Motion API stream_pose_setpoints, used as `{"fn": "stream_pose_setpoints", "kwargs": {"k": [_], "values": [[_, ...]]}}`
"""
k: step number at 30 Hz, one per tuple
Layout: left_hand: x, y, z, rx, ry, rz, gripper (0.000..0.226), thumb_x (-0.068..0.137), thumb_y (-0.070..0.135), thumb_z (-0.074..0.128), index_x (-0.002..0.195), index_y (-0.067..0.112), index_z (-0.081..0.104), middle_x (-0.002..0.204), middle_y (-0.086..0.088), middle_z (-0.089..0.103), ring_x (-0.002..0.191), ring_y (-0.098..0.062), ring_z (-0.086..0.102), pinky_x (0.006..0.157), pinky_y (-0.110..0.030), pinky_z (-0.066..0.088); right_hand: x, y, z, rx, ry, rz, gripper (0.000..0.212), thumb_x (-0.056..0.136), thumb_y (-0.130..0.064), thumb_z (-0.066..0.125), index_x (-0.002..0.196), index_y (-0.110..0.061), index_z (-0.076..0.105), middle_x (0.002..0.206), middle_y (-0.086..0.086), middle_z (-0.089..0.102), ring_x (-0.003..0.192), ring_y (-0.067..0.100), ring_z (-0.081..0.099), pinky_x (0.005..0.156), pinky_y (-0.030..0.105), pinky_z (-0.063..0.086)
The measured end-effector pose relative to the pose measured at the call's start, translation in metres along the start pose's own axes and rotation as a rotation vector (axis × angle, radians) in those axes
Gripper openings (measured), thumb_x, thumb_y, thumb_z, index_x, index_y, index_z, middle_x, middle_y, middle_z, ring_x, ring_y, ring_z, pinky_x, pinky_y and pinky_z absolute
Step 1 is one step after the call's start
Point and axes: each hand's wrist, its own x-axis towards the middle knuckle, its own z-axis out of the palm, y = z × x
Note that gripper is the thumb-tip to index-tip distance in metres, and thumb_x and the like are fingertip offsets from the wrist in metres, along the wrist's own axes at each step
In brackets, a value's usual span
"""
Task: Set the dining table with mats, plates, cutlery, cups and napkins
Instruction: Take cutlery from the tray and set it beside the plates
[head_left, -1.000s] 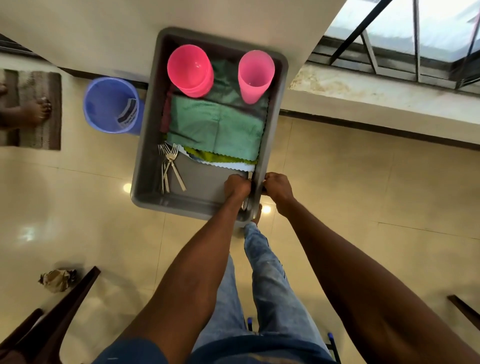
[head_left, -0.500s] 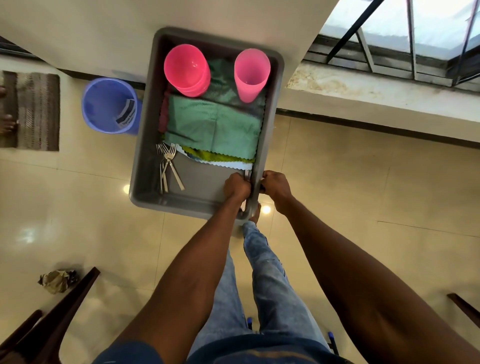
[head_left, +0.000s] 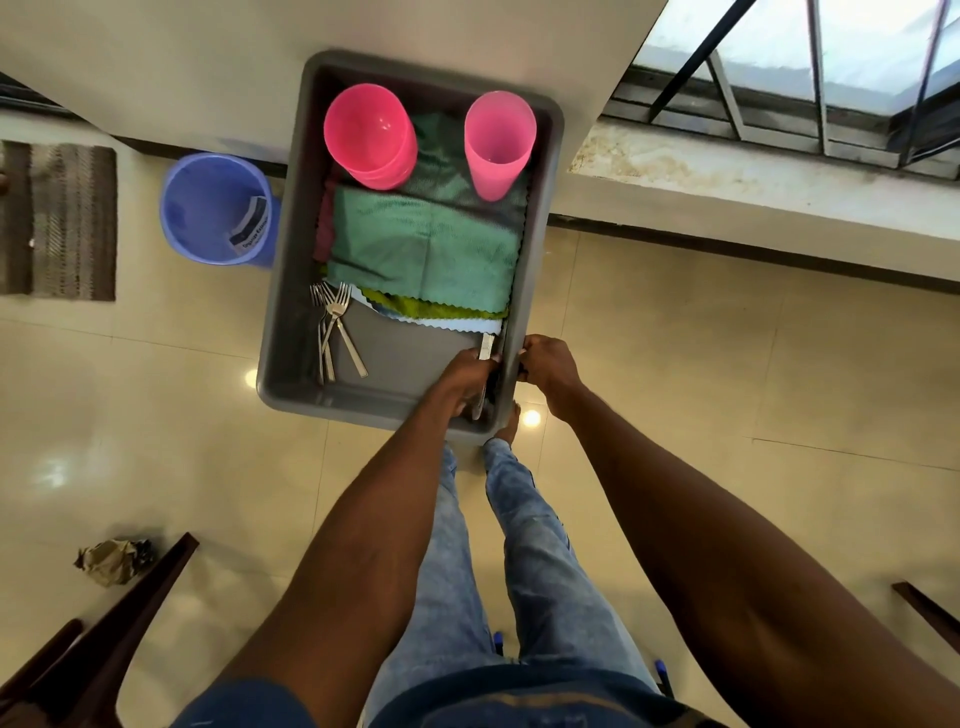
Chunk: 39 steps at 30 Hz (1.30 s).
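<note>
A grey bin rests on the edge of the white table. It holds a stack of pink cups, a single pink cup, folded green cloths over other mats, and several forks. My left hand is inside the bin's near right corner, fingers curled round silver cutlery whose ends stick up past the knuckles. My right hand grips the bin's right rim from outside.
A blue bucket stands on the tiled floor left of the bin, with a brown rug beyond it. Crumpled paper and a dark wooden chair are at lower left. A window ledge runs at right.
Both hands stay at the bin's near right corner, almost unmoved. A person's foot on the rug at far left has gone out of view.
</note>
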Motion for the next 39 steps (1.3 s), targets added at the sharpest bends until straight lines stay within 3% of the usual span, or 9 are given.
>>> {"fn": "stream_pose_setpoints", "kwargs": {"k": [5, 9, 11, 13, 17, 22, 28, 32, 39], "values": [[-0.007, -0.006, 0.0, -0.049, 0.02, 0.035, 0.006, 0.097, 0.01, 0.056, 0.103, 0.009, 0.059, 0.082, -0.003, 0.063, 0.077, -0.016, 0.06, 0.062, -0.023, 0.047, -0.003, -0.001, 0.0, -0.013, 0.001, -0.005, 0.022, 0.089, 0.005, 0.046, 0.098, 0.008, 0.066, 0.085, 0.019, 0.066, 0.077, 0.029, 0.064, 0.086, 0.051, 0.056], [-0.014, -0.001, 0.004, -0.066, 0.007, 0.025, 0.014, 0.098, 0.001, 0.047, 0.094, 0.008, 0.059, 0.078, -0.006, 0.06, 0.071, -0.016, 0.057, 0.064, -0.025, 0.048, -0.002, -0.003, 0.004, -0.07, 0.037, -0.003, 0.026, 0.088, 0.005, 0.041, 0.098, 0.011, 0.064, 0.093, 0.027, 0.066, 0.084, 0.038, 0.066, 0.084, 0.055, 0.055], [-0.018, 0.003, 0.005, -0.052, -0.005, -0.027, 0.022, 0.097, 0.001, 0.044, 0.084, 0.007, 0.061, 0.075, -0.01, 0.061, 0.071, -0.021, 0.058, 0.061, -0.028, 0.048, -0.006, -0.006, 0.007, -0.143, 0.059, -0.011, 0.022, 0.086, 0.004, 0.041, 0.091, 0.008, 0.062, 0.088, 0.024, 0.064, 0.085, 0.04, 0.064, 0.078, 0.044, 0.057], [-0.024, 0.005, 0.003, -0.035, -0.012, -0.085, 0.027, 0.098, 0.003, 0.042, 0.08, 0.005, 0.061, 0.07, -0.01, 0.059, 0.065, -0.021, 0.056, 0.054, -0.027, 0.046, -0.013, -0.008, 0.008, -0.233, 0.103, -0.01, 0.017, 0.085, 0.003, 0.044, 0.092, 0.004, 0.059, 0.083, 0.015, 0.057, 0.082, 0.032, 0.057, 0.067, 0.033, 0.045], [-0.042, 0.002, -0.008, 0.027, -0.04, -0.141, 0.024, 0.1, 0.009, 0.044, 0.081, 0.007, 0.058, 0.068, -0.008, 0.046, 0.061, -0.019, 0.044, 0.057, -0.031, 0.039, -0.027, -0.01, 0.013, -0.356, 0.266, -0.022, 0.027, 0.087, -0.006, 0.048, 0.11, 0.005, 0.059, 0.111, 0.019, 0.06, 0.096, 0.035, 0.06, 0.072, 0.038, 0.048], [-0.092, -0.005, -0.027, -0.005, -0.092, -0.151, 0.027, 0.102, 0.006, 0.04, 0.082, 0.005, 0.058, 0.072, -0.011, 0.057, 0.063, -0.02, 0.053, 0.062, -0.031, 0.045, -0.064, -0.022, 0.01, -0.419, 0.306, -0.076, 0.029, 0.091, -0.006, 0.044, 0.113, 0.004, 0.058, 0.118, 0.019, 0.052, 0.102, 0.036, 0.056, 0.081, 0.04, 0.05], [-0.173, -0.003, -0.04, -0.133, -0.175, -0.043, 0.021, 0.103, 0.003, 0.032, 0.093, 0.008, 0.05, 0.074, -0.01, 0.056, 0.061, -0.019, 0.054, 0.053, -0.029, 0.046, -0.12, -0.034, -0.001, -0.261, 0.213, -0.156, 0.015, 0.088, -0.001, 0.042, 0.082, -0.005, 0.055, 0.076, 0.009, 0.051, 0.072, 0.024, 0.05, 0.051, 0.028, 0.034], [-0.203, 0.006, -0.041, -0.222, -0.176, 0.085, 0.014, 0.103, 0.003, 0.036, 0.111, 0.005, 0.048, 0.076, -0.006, 0.054, 0.059, -0.014, 0.049, 0.048, -0.025, 0.043, -0.147, -0.039, -0.01, 0.004, 0.126, -0.19, 0.019, 0.091, -0.002, 0.043, 0.087, -0.001, 0.062, 0.08, 0.012, 0.056, 0.076, 0.026, 0.055, 0.062, 0.036, 0.043], [-0.232, 0.051, -0.04, -0.267, -0.308, 0.226, 0.026, 0.098, -0.006, 0.039, 0.106, 0.007, 0.06, 0.084, -0.006, 0.064, 0.069, -0.016, 0.062, 0.06, -0.027, 0.051, -0.188, -0.055, -0.026, 0.405, -0.028, -0.215, 0.022, 0.096, -0.012, 0.045, 0.098, -0.002, 0.064, 0.09, 0.015, 0.066, 0.081, 0.026, 0.061, 0.076, 0.037, 0.05]]}}
